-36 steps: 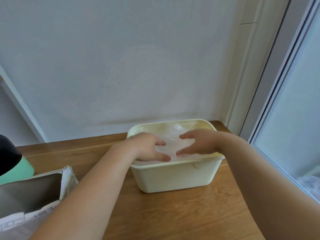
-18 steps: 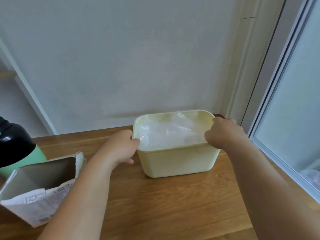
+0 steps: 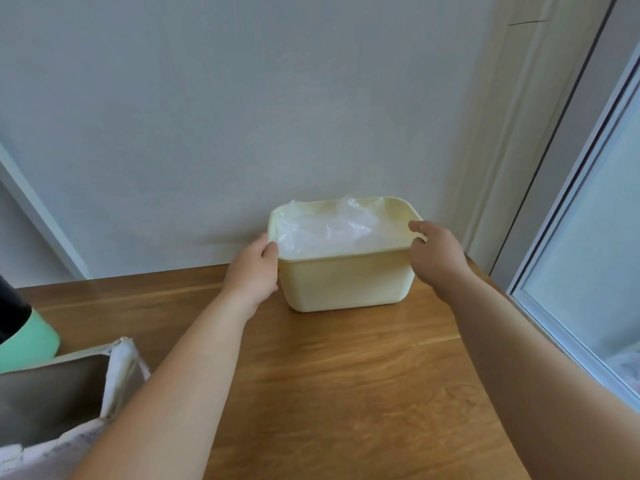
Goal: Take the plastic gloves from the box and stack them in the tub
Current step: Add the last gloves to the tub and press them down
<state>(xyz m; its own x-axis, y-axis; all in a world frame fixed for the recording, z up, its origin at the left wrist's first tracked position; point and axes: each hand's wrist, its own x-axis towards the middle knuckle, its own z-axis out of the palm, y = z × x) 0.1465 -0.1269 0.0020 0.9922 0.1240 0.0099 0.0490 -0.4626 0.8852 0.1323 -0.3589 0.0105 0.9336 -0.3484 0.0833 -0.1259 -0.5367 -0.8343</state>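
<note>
I see my left hand (image 3: 254, 268) curled round the left end of the tub (image 3: 346, 282), thumb hooked at the rim; its fingers lie hidden behind the wall. My right hand (image 3: 437, 255) grips the right end, with one finger laid over the rim and the rest wrapped down the side. Both hands clasp the tub and neither is spread.

The tub stands on the table (image 3: 346, 393), close to the back wall. The gloves (image 3: 332, 232) lie inside it as a crumpled clear mass up to the rim. I cannot make out single gloves, so I cannot count them.

The box (image 3: 69, 403) sits at the near left, well apart from the tub. It is cut off by the frame and partly covered by my left forearm. A bottle (image 3: 24, 344) behind it is cut off too.

I count two hands, one tub, one box and one bottle.
</note>
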